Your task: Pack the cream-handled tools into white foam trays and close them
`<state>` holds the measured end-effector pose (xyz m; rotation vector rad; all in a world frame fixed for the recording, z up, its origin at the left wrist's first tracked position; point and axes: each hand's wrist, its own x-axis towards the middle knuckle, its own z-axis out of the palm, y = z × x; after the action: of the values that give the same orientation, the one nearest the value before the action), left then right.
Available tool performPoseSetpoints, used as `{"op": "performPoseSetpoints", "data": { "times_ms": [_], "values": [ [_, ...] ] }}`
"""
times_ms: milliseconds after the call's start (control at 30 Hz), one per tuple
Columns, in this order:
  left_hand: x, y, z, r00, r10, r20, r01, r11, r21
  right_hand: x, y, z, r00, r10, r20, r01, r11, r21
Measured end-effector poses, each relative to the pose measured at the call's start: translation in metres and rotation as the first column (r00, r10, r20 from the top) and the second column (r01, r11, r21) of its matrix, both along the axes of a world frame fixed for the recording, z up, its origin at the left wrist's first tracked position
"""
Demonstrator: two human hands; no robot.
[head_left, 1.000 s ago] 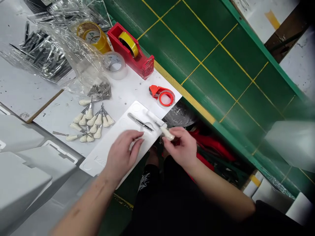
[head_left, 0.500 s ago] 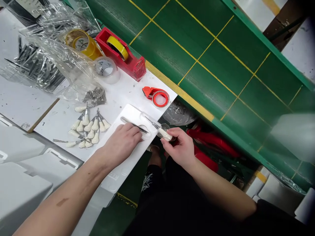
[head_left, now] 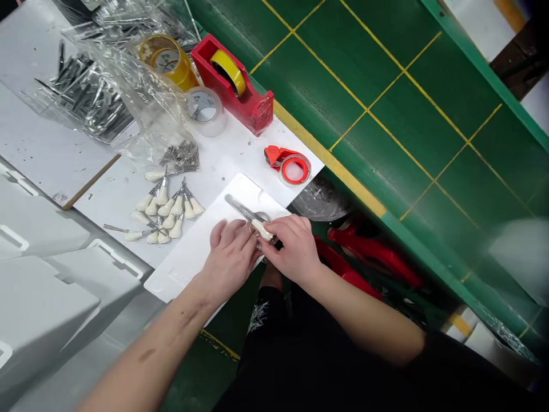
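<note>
My right hand (head_left: 295, 246) pinches the cream handle of a small tool (head_left: 261, 230) with a metal shank, over a white moulded plastic tray (head_left: 184, 269). Clear plastic shows about the tool. My left hand (head_left: 231, 257) lies at the tray's near edge beside the handle, fingers bent; their tips are partly hidden, so what they grip cannot be made out. To the left, several matching cream-handled tools (head_left: 175, 206) lie in a loose pile on the white tabletop (head_left: 103, 206).
Beyond the tray are a red hand tape dispenser (head_left: 291, 165), a red desk tape dispenser (head_left: 240, 80), clear tape (head_left: 208, 114) and yellow tape (head_left: 169, 60). Plastic bags of metal parts (head_left: 86, 97) lie at the back left. White bins (head_left: 43, 286) stand left; a green, yellow-lined surface (head_left: 326, 80) runs right.
My right hand has brought the cream-handled tool left over the tray. My left hand has drawn back to the tray's near edge, off the dark slim piece it was touching. The view has shifted.
</note>
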<state>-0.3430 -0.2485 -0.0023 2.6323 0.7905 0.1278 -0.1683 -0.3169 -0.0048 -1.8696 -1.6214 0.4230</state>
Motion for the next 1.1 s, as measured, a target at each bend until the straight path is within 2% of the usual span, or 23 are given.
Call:
{"op": "performPoseSetpoints", "data": {
  "times_ms": [133, 300, 433, 667, 767, 900, 1000, 1033, 1100],
  "values": [
    [-0.003, -0.002, -0.006, 1.0, 0.015, 0.019, -0.015, 1.0, -0.011, -0.003, -0.001, 0.002, 0.995, 0.016, 0.102, -0.018, 1.0, 0.014],
    [-0.007, -0.003, -0.01, 0.999, 0.006, 0.04, -0.008, 0.999, 0.035, -0.002, -0.001, 0.01, 0.995, 0.048, 0.084, -0.052, 0.997, 0.052],
    [-0.009, -0.004, -0.01, 0.999, 0.004, 0.035, -0.006, 0.998, 0.063, 0.001, -0.005, 0.015, 0.989, 0.05, 0.137, -0.055, 0.998, 0.037],
    [-0.01, -0.006, -0.012, 0.999, 0.013, 0.049, -0.017, 0.995, 0.097, 0.002, 0.0, -0.001, 0.974, 0.088, 0.209, -0.105, 0.992, 0.068],
    [-0.007, -0.005, -0.011, 0.999, 0.02, 0.031, -0.022, 0.997, 0.069, 0.006, 0.003, -0.01, 0.97, 0.102, 0.222, -0.125, 0.988, 0.095],
    [-0.009, 0.007, -0.002, 0.999, -0.03, 0.044, 0.03, 1.0, -0.004, 0.005, -0.001, -0.017, 0.967, 0.106, 0.233, -0.127, 0.989, 0.077],
    [-0.024, 0.026, 0.012, 0.972, -0.127, 0.196, 0.142, 0.988, -0.06, 0.0, -0.005, -0.017, 0.967, 0.053, 0.249, -0.065, 0.997, 0.041],
    [-0.031, 0.033, 0.018, 0.96, -0.111, 0.256, 0.133, 0.989, -0.069, -0.001, -0.005, -0.017, 0.965, 0.024, 0.261, -0.033, 0.999, 0.027],
    [-0.043, 0.046, 0.029, 0.948, -0.001, 0.319, 0.027, 0.997, -0.077, -0.003, -0.006, -0.016, 0.955, -0.015, 0.296, 0.014, 1.0, 0.006]
  ]
}}
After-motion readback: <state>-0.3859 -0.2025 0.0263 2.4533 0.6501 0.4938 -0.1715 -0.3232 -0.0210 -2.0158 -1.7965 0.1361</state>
